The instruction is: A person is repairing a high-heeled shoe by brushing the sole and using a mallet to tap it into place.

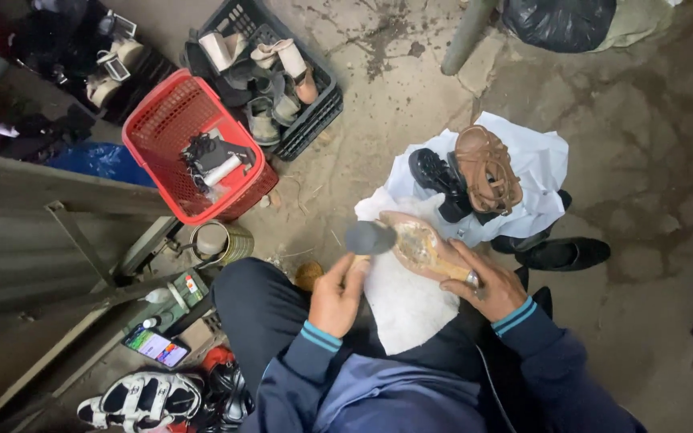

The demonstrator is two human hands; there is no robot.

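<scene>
Centrally, shoe sole (420, 247) lay up-left to down-right; right hand (492, 287) closed on its lower end, left hand (337, 295) gripping hammer (369, 238) at upper end

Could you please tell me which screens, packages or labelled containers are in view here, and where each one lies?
Phone: flat on the ground at lower left, lit screen in mixed colours.
Small bottle: just above the phone, pale with a red patch.
Round tin: beside the red basket, metal, open top.
Black plastic bag: top right, bulging and shiny.
</scene>
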